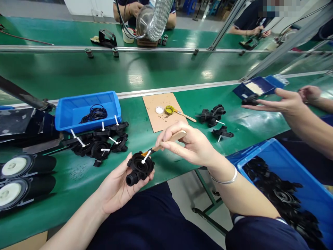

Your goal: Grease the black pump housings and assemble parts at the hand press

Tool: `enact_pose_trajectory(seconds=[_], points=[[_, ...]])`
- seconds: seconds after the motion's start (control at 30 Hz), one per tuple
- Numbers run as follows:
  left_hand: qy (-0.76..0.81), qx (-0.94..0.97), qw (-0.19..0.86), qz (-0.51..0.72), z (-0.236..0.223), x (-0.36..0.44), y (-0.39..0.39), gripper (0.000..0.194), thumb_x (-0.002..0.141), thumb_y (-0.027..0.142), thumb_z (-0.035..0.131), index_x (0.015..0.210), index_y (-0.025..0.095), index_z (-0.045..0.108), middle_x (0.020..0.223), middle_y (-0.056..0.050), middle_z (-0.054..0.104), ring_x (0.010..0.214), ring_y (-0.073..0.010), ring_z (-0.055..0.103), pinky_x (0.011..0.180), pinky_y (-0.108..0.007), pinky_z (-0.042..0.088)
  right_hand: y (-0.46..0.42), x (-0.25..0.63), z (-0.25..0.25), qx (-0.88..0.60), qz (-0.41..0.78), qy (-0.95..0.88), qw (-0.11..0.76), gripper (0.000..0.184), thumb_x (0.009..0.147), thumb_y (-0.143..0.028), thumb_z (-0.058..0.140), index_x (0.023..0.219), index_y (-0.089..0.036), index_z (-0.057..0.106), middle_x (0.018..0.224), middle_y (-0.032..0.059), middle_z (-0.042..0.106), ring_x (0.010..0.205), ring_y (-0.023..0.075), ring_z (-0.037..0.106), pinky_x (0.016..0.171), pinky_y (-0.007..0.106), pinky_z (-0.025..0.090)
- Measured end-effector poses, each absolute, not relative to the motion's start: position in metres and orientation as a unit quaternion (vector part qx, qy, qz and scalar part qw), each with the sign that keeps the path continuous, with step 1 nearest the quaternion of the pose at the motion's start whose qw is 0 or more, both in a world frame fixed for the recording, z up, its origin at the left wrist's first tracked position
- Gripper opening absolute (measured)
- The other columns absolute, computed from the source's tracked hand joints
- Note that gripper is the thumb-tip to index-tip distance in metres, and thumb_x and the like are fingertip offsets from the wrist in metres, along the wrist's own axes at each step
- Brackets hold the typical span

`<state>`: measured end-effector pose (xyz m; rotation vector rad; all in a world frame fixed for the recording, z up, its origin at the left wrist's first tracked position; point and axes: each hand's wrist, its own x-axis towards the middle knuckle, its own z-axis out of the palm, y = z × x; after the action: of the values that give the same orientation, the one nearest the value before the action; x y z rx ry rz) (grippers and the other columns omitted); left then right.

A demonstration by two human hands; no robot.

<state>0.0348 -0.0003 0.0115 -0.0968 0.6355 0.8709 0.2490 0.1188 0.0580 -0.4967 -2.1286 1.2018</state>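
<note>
Navy clothing (pixel 156 222), six o'clock. Left hand (pixel 116 191) cradles black ported housing (pixel 138 172), seven o'clock; right hand (pixel 192 146) pinches wooden-handled brush (pixel 179 135) at its rim. Risk: careless stroke could dislodge the white pin (pixel 147 156).

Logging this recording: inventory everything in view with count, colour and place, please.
Held housing: 1, black, left hand
Held brush: 1, wooden handle, right hand
Second brush: 1, wooden handle, partly over cardboard
Cardboard sheet: 1, brown, centre
White dish: 1, white, on cardboard
Yellow dish: 1, yellow, on cardboard
Left housings: at least five, black, white pins, before tray
Right housings: about three, black, white pins, right of cardboard
Tray: 1, blue, left
Rings: several, black, in tray
Cylinders: 2, black, white discs, far left
Bin: 1, blue, lower right
Parts: many, black, in bin
Box: 1, blue, upper right
Duct: 1, silver, top
Worktop: green, throughout
Co-workers: at least three, partly visible, top and right
Bracelet: 1, silver, right wrist
Left hand: 1, bare, lower centre
Right hand: 1, bare, centre
</note>
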Motion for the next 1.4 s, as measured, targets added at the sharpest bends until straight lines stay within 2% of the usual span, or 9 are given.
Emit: enact_pose_trajectory(seconds=[0.1, 0.27, 0.4, 0.6, 0.7, 0.87, 1.07, 1.3, 1.4], points=[[0.314, -0.037, 0.854, 0.413, 0.011, 0.036, 0.000, 0.042, 0.103, 0.037, 0.045, 0.114, 0.003, 0.068, 0.102, -0.022, 0.075, 0.088, -0.0228, 0.078, 0.079, -0.025, 0.064, 0.117, 0.253, 0.057, -0.200, 0.442, -0.816, 0.315, 0.013, 0.095, -0.018, 0.062, 0.102, -0.022, 0.052, 0.097, 0.0030, 0.069, 0.088, 0.0154, 0.071, 0.079, 0.031, 0.058], [0.320, -0.028, 0.853, 0.411, 0.009, 0.041, 0.000, 0.040, 0.101, 0.037, 0.050, 0.119, 0.006, 0.067, 0.103, -0.021, 0.076, 0.090, -0.0238, 0.078, 0.083, -0.027, 0.064, 0.113, 0.246, 0.051, -0.177, 0.501, -0.763, 0.368, 0.013, 0.097, -0.017, 0.058, 0.102, -0.023, 0.048, 0.097, 0.0022, 0.068, 0.090, 0.0139, 0.071, 0.079, 0.031, 0.059], [0.354, -0.008, 0.838, 0.415, 0.012, 0.043, -0.001, 0.037, 0.101, 0.035, 0.051, 0.121, 0.008, 0.067, 0.104, -0.018, 0.077, 0.092, -0.0234, 0.077, 0.084, -0.028, 0.064, 0.113, 0.246, 0.056, -0.186, 0.462, -0.793, 0.349, 0.014, 0.096, -0.018, 0.060, 0.100, -0.022, 0.048, 0.095, 0.0026, 0.068, 0.090, 0.0139, 0.071, 0.079, 0.029, 0.058], [0.416, 0.058, 0.796, 0.436, 0.014, 0.043, -0.004, 0.030, 0.090, 0.036, 0.071, 0.110, 0.013, 0.071, 0.106, -0.011, 0.078, 0.095, -0.0230, 0.076, 0.082, -0.025, 0.064, 0.112, 0.254, 0.066, -0.215, 0.469, -0.811, 0.275, 0.012, 0.096, -0.021, 0.058, 0.096, -0.021, 0.046, 0.085, 0.0001, 0.069, 0.071, 0.0104, 0.069, 0.056, 0.020, 0.053], [0.407, 0.100, 0.799, 0.430, 0.015, 0.044, -0.005, 0.038, 0.087, 0.042, 0.074, 0.113, 0.013, 0.071, 0.106, -0.011, 0.078, 0.094, -0.0203, 0.076, 0.083, -0.023, 0.063, 0.111, 0.252, 0.062, -0.209, 0.481, -0.795, 0.306, 0.013, 0.096, -0.022, 0.058, 0.095, -0.022, 0.045, 0.083, -0.0006, 0.069, 0.070, 0.0102, 0.069, 0.060, 0.021, 0.054], [0.403, 0.121, 0.799, 0.429, 0.018, 0.043, -0.005, 0.038, 0.089, 0.042, 0.071, 0.117, 0.015, 0.070, 0.107, -0.011, 0.078, 0.094, -0.0192, 0.075, 0.081, -0.024, 0.063, 0.111, 0.247, 0.054, -0.185, 0.441, -0.793, 0.376, 0.015, 0.094, -0.019, 0.062, 0.096, -0.021, 0.048, 0.089, 0.0006, 0.065, 0.080, 0.0109, 0.069, 0.072, 0.025, 0.054], [0.415, 0.112, 0.794, 0.430, 0.016, 0.042, -0.005, 0.037, 0.087, 0.043, 0.074, 0.113, 0.016, 0.072, 0.109, -0.010, 0.077, 0.095, -0.0196, 0.075, 0.080, -0.023, 0.063, 0.110, 0.251, 0.058, -0.182, 0.407, -0.828, 0.339, 0.013, 0.095, -0.016, 0.061, 0.095, -0.021, 0.048, 0.086, -0.0006, 0.064, 0.080, 0.0100, 0.066, 0.073, 0.024, 0.052], [0.431, 0.115, 0.792, 0.418, 0.016, 0.043, -0.005, 0.044, 0.086, 0.047, 0.073, 0.117, 0.016, 0.070, 0.109, -0.012, 0.077, 0.096, -0.0204, 0.074, 0.079, -0.023, 0.063, 0.112, 0.248, 0.055, -0.189, 0.415, -0.817, 0.353, 0.012, 0.095, -0.021, 0.061, 0.096, -0.021, 0.049, 0.091, -0.0001, 0.065, 0.084, 0.0109, 0.068, 0.076, 0.025, 0.053], [0.443, 0.154, 0.771, 0.431, 0.015, 0.040, -0.004, 0.039, 0.088, 0.046, 0.071, 0.114, 0.017, 0.070, 0.109, -0.011, 0.075, 0.095, -0.0192, 0.073, 0.075, -0.022, 0.062, 0.111, 0.251, 0.057, -0.200, 0.430, -0.821, 0.318, 0.011, 0.096, -0.022, 0.060, 0.096, -0.021, 0.049, 0.086, -0.0006, 0.067, 0.081, 0.0107, 0.069, 0.071, 0.023, 0.054]])
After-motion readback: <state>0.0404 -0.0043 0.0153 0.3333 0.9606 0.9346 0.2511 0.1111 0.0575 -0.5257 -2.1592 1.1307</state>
